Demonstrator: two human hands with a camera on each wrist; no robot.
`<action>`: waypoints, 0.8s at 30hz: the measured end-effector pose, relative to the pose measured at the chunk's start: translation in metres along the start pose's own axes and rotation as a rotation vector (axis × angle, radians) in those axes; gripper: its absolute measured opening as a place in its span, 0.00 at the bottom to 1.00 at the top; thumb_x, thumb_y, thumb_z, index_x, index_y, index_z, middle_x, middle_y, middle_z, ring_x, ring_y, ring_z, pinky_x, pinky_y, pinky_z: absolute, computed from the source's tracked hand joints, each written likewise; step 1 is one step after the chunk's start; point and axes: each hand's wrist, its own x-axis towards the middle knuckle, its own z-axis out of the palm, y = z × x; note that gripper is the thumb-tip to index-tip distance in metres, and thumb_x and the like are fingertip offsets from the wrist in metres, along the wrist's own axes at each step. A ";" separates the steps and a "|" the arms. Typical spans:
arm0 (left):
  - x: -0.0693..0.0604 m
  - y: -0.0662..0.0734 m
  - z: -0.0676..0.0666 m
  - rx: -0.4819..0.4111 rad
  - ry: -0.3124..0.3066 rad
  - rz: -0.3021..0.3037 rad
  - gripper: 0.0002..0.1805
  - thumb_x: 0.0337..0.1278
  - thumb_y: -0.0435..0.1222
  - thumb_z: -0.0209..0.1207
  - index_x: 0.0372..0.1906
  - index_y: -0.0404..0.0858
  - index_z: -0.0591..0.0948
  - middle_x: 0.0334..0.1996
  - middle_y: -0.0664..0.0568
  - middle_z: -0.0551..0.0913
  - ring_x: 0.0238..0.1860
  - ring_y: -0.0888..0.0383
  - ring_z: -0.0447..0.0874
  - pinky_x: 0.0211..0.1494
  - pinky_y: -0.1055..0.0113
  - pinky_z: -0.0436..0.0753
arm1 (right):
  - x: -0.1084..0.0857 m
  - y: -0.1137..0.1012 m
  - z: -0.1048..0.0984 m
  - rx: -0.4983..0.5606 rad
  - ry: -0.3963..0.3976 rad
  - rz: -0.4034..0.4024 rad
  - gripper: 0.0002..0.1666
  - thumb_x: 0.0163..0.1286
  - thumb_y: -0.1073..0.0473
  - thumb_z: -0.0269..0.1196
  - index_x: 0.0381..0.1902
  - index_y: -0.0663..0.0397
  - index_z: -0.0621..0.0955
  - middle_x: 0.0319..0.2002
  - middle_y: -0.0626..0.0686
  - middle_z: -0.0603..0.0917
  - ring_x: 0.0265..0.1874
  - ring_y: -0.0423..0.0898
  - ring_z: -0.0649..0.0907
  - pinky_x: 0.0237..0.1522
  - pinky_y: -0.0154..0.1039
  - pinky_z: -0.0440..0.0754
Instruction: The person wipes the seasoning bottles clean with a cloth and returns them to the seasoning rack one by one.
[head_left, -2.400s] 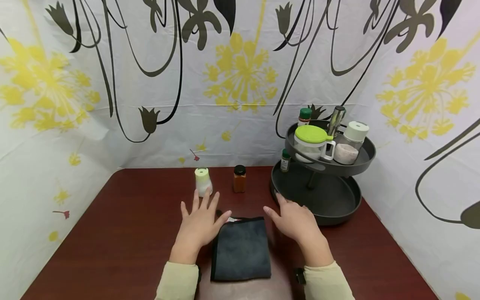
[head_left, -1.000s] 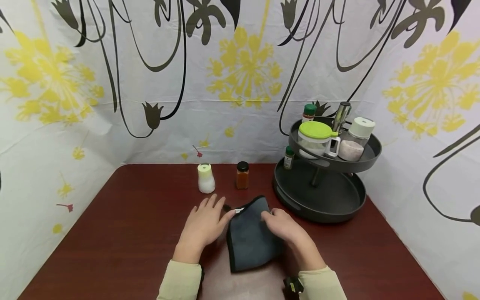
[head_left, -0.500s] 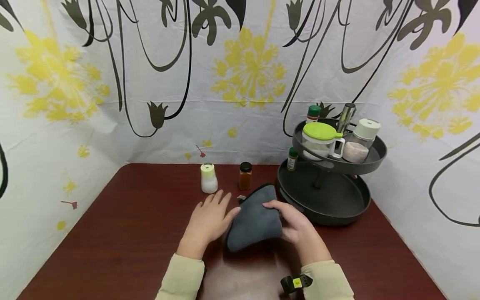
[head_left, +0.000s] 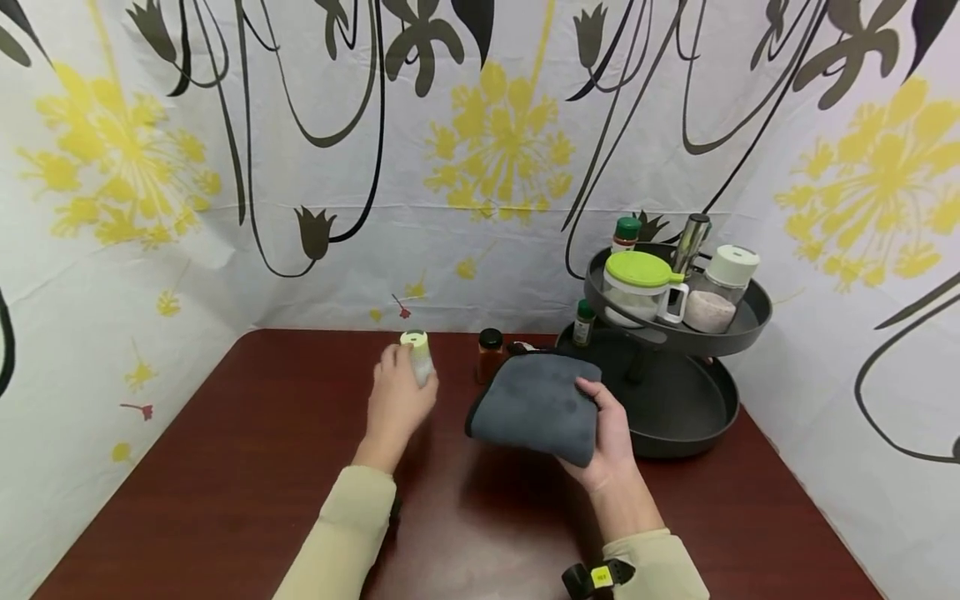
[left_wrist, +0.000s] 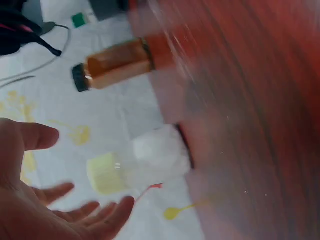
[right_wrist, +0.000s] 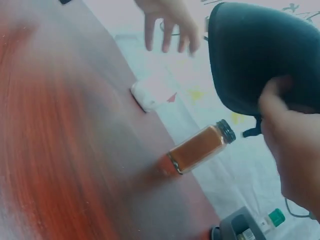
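My right hand (head_left: 611, 450) grips a folded grey cloth (head_left: 534, 402) with dark edging, holding it up above the table, thumb on its face. Spread around the white-filled shaker bottle with a pale yellow cap (head_left: 422, 367) is my left hand (head_left: 396, 407). In the left wrist view a gap shows between its fingers and the shaker bottle (left_wrist: 157, 155), which stands upright on the table. Right of it, a black-capped jar of orange-brown spice (head_left: 490, 358) is partly covered by the cloth in the head view; the right wrist view shows the spice jar (right_wrist: 200, 147) whole.
A dark two-tier round rack (head_left: 675, 417) stands at the right. Its upper tier carries a green-lidded pot (head_left: 637, 287), a white-capped jar (head_left: 720, 292) and more. A small green-capped bottle (head_left: 583, 323) sits on the lower tier. Patterned fabric (head_left: 337, 167) hangs behind the dark red table (head_left: 187, 467).
The cloth first lay on the table under two open hands. My right hand has taken hold of it and lifted it. My left hand has moved forward to the shaker bottle.
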 end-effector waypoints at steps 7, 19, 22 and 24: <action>0.035 -0.017 0.008 0.002 -0.069 -0.171 0.55 0.67 0.50 0.69 0.84 0.35 0.48 0.75 0.30 0.66 0.73 0.31 0.69 0.68 0.32 0.77 | 0.005 0.004 0.001 -0.046 -0.002 0.021 0.38 0.84 0.58 0.52 0.84 0.37 0.51 0.75 0.45 0.69 0.66 0.43 0.81 0.68 0.40 0.82; 0.052 -0.030 0.031 -0.015 -0.019 -0.192 0.41 0.71 0.52 0.66 0.74 0.32 0.62 0.58 0.29 0.83 0.56 0.32 0.86 0.60 0.37 0.83 | 0.012 0.007 -0.003 -0.016 0.040 0.020 0.33 0.88 0.54 0.43 0.85 0.37 0.50 0.83 0.46 0.60 0.80 0.45 0.66 0.80 0.48 0.70; 0.049 -0.029 0.032 -0.030 0.000 -0.173 0.40 0.71 0.52 0.67 0.72 0.33 0.65 0.57 0.30 0.84 0.56 0.32 0.86 0.60 0.37 0.83 | 0.012 0.007 -0.001 -0.017 0.040 -0.001 0.34 0.88 0.54 0.44 0.86 0.37 0.50 0.84 0.46 0.58 0.83 0.45 0.60 0.84 0.48 0.63; 0.045 -0.028 0.031 -0.041 0.001 -0.160 0.40 0.70 0.53 0.68 0.72 0.34 0.66 0.58 0.31 0.84 0.56 0.32 0.86 0.60 0.37 0.83 | 0.012 0.007 0.000 -0.015 0.050 -0.015 0.34 0.89 0.54 0.44 0.86 0.36 0.50 0.84 0.46 0.58 0.84 0.45 0.60 0.85 0.49 0.58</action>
